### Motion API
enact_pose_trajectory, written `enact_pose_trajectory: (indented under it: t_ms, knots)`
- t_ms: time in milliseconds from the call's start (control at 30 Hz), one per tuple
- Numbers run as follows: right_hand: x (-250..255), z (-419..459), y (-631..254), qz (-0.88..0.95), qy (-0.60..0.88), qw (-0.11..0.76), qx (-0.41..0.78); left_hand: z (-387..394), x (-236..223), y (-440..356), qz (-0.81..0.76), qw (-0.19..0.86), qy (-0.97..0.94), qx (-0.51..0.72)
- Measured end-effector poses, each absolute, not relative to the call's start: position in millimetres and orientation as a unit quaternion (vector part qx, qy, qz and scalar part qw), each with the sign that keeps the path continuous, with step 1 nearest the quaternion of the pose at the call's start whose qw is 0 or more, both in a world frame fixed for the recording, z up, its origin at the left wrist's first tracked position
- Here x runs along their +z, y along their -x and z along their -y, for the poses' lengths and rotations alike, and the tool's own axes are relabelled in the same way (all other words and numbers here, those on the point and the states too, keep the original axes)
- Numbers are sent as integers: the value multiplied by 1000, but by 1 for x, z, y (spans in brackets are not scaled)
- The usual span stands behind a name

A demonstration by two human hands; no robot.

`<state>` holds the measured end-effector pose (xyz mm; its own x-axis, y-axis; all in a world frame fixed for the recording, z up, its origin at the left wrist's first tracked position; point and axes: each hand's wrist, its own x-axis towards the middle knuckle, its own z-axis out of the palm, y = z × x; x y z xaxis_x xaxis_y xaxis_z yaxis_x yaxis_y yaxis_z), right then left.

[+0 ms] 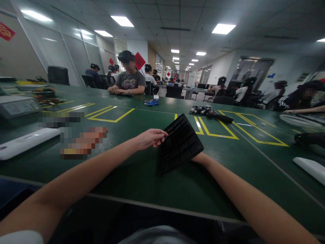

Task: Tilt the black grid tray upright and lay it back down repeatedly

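Observation:
A black tray (179, 145) divided into small compartments is tilted above the green table, its compartment side toward me. My right hand (200, 158) grips it from behind at the lower right; the tray hides those fingers. At the tray's upper left corner is my left hand (152, 138), closed in a pinch with the fingertips overlapping the tray. Whether anything small sits between these fingertips is too dark to make out.
Yellow tape outlines mark the green table (142, 183). Dark cabled devices (210, 113) lie beyond the tray. On the left are a white long object (27, 144) and a grey box (19, 105). A blue item (151, 102) lies near a person (130, 78) seated opposite.

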<state>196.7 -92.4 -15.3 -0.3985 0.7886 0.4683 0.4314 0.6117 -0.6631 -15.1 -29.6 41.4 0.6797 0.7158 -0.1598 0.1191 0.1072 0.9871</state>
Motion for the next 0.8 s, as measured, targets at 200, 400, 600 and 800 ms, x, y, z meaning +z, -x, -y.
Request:
enact_pose_trajectory:
  t_ms: [200, 400, 600, 800]
  knots:
    - [-19, 91, -197, 806, 369, 407, 219, 31, 35, 18, -296, 618, -708, 169]
    - [-10, 101, -198, 803, 389, 394, 219, 34, 37, 14, -302, 506, -789, 177]
    - [-7, 103, -197, 804, 388, 397, 215, 30, 29, 8, -286, 441, -825, 206]
    - [-13, 100, -203, 822, 391, 370, 186, 32, 27, 10, -297, 279, -885, 224]
